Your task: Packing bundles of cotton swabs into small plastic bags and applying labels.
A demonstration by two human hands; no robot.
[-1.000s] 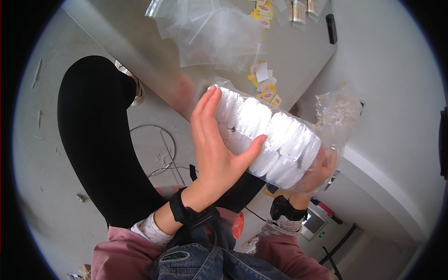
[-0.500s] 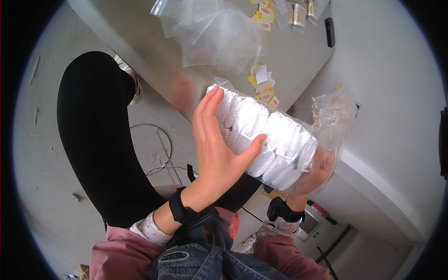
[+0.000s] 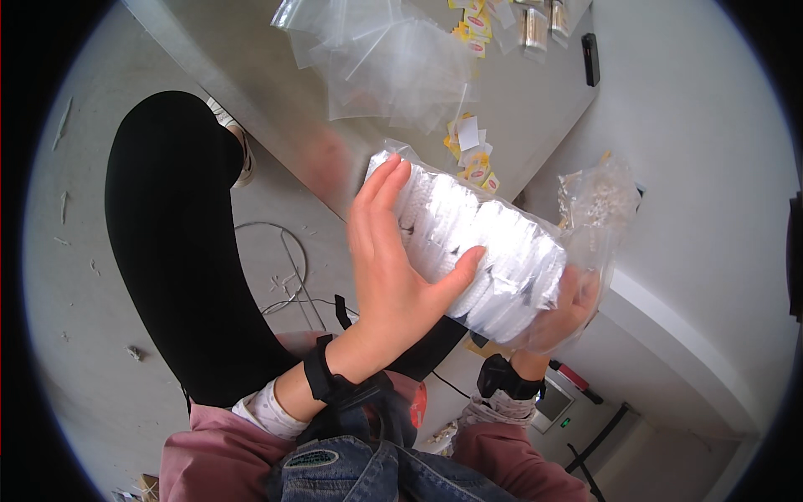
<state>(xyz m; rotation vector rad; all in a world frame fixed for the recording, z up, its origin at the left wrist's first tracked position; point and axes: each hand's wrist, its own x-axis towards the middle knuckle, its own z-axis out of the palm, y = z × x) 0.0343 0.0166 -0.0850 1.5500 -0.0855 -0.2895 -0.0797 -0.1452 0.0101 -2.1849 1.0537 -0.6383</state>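
Note:
Between my hands is a clear plastic bag (image 3: 493,238), tilted down toward the right and packed with white, ribbed, disc-like pieces in rows. They look like cotton pads, though glare on the film hides detail. My left hand (image 3: 389,251) grips the bag's left part, its fingers along the far left end and its thumb pressed across the near face. At the loose right end, my right hand (image 3: 569,309) shows through the film with bent fingers. Whether it is inside the bag or behind it I cannot tell.
A grey table (image 3: 276,92) lies ahead, bearing a pile of flat clear bags (image 3: 401,67), yellow-and-white labels (image 3: 475,151), small wrapped packs (image 3: 535,29) and a black object (image 3: 591,58). To the right hangs a clear bag of white bits (image 3: 598,197). A cable (image 3: 293,259) loops on the floor.
The left hand has shifted very slightly rightward along the bag. Both hands keep their hold, and the rest looks the same.

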